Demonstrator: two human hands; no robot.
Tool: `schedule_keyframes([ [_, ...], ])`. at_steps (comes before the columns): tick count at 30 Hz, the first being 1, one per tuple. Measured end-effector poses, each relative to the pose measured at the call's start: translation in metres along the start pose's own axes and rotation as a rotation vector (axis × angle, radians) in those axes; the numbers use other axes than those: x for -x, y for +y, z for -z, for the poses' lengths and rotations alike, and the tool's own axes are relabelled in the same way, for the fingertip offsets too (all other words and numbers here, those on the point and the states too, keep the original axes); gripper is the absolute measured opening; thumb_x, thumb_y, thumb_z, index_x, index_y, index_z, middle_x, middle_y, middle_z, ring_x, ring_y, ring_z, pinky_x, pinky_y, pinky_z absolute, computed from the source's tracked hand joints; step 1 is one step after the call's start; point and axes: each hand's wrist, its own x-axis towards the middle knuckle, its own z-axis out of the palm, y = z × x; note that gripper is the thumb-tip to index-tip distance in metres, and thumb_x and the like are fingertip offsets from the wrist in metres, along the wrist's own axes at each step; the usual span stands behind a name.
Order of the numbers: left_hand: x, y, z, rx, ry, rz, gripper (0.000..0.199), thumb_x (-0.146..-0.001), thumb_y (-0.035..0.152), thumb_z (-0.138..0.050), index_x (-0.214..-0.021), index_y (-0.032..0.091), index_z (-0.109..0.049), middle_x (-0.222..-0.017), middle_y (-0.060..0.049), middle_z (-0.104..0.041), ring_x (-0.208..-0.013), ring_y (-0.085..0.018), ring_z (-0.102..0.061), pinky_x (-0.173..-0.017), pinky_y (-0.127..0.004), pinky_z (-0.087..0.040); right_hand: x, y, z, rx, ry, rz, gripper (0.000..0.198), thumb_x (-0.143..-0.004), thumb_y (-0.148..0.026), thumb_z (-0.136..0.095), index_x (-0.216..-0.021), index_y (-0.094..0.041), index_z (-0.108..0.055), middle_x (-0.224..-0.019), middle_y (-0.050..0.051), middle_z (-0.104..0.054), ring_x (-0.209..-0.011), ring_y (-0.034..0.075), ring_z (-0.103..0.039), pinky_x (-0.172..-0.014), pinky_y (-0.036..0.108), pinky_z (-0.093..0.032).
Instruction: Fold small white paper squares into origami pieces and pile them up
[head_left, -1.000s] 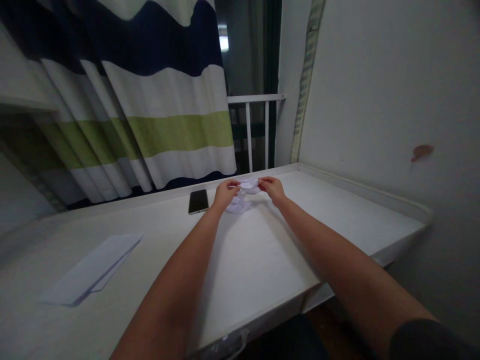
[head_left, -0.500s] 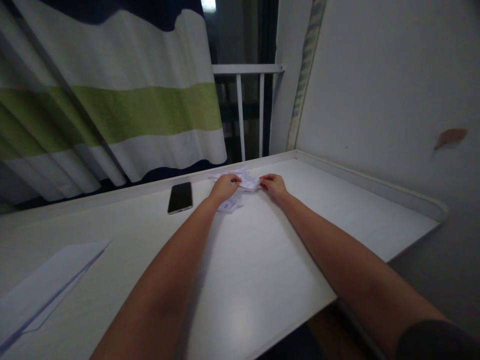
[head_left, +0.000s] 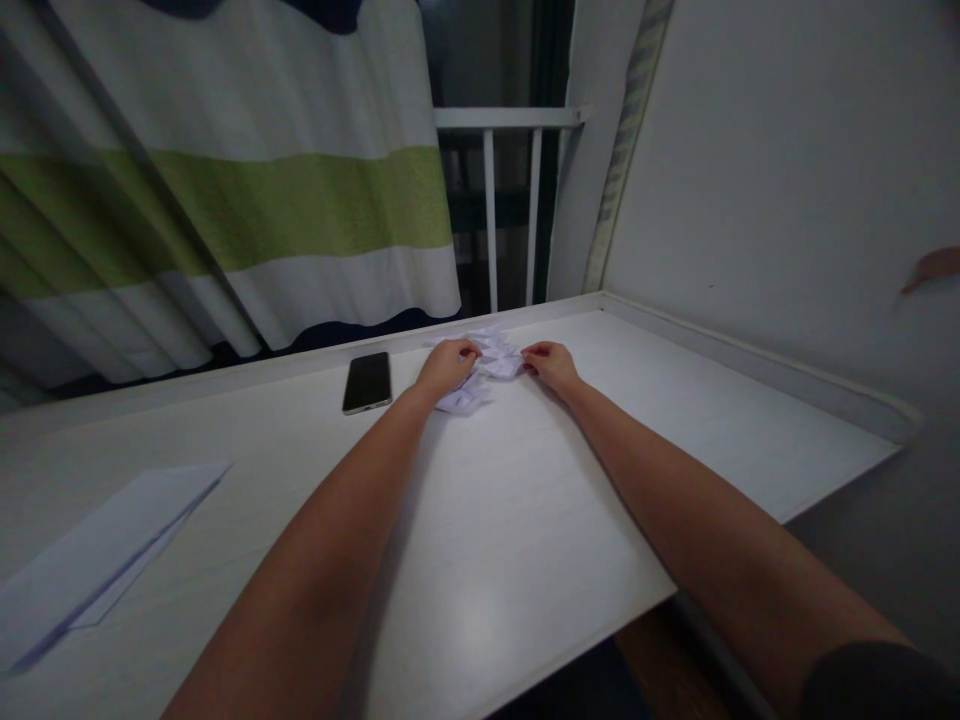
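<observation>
My right hand (head_left: 553, 364) pinches the right edge of a white, many-creased piece of folded paper (head_left: 501, 358) near the table's back edge. At that paper's left side is my left hand (head_left: 447, 368), its thumb and forefinger closed together on the paper; the exact grip is partly hidden. More creased white paper (head_left: 466, 397) lies just in front of it, close under my left wrist. Whether these papers are joined I cannot tell.
A dark-screened phone (head_left: 367, 382) lies left of my left hand. Folded white sheets (head_left: 112, 550) rest at the table's left. The white table (head_left: 487, 540) has a raised rim (head_left: 750, 355) along the wall. A striped curtain (head_left: 300, 200) and white railing (head_left: 510, 118) stand behind.
The view has tilted and shifted slightly, so things appear a little higher and mostly further right. My left hand sits slightly further from the front paper, showing more of it. Both hands stay pinched.
</observation>
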Motion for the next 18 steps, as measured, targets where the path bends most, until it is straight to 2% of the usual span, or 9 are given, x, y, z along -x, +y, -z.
schedule_keyframes([
  [4, 0.003, 0.005, 0.003, -0.092, -0.048, -0.009, 0.022, -0.075, 0.015, -0.048, -0.082, 0.016, -0.069, -0.084, -0.005, -0.068, -0.081, -0.017, -0.059, -0.084, -0.029, -0.043, 0.004, -0.005, 0.001, 0.038, -0.025, 0.009, 0.009, -0.069, -0.02, -0.062, -0.074, -0.013, -0.065, -0.062, 0.002, -0.065, -0.056, 0.011, -0.059, -0.061, 0.024, -0.048],
  [9, 0.008, 0.009, 0.008, -0.13, -0.026, 0.01, 0.024, -0.076, 0.015, -0.047, -0.086, 0.015, -0.069, -0.086, -0.006, -0.069, -0.082, -0.017, -0.059, -0.083, -0.03, -0.044, 0.009, -0.009, 0.001, 0.03, -0.03, 0.0, 0.01, -0.072, -0.021, -0.058, -0.075, -0.013, -0.064, -0.061, 0.002, -0.063, -0.053, 0.011, -0.057, -0.059, 0.024, -0.047],
  [15, 0.019, 0.007, 0.017, -0.143, 0.02, 0.02, 0.024, -0.076, 0.016, -0.046, -0.086, 0.015, -0.069, -0.088, -0.007, -0.068, -0.084, -0.017, -0.059, -0.083, -0.031, -0.044, 0.012, -0.019, 0.01, 0.135, 0.183, 0.136, 0.013, -0.069, -0.025, -0.057, -0.072, -0.015, -0.064, -0.065, 0.001, -0.061, -0.063, 0.013, -0.055, -0.067, 0.028, -0.043],
  [18, 0.029, 0.009, 0.027, -0.156, 0.038, 0.022, 0.024, -0.077, 0.017, -0.046, -0.086, 0.015, -0.069, -0.088, -0.007, -0.068, -0.084, -0.018, -0.059, -0.084, -0.031, -0.044, 0.018, -0.033, 0.012, 0.166, 0.197, 0.174, 0.016, -0.063, -0.017, -0.056, -0.076, -0.015, -0.065, -0.062, -0.001, -0.056, -0.061, 0.013, -0.05, -0.065, 0.027, -0.04],
])
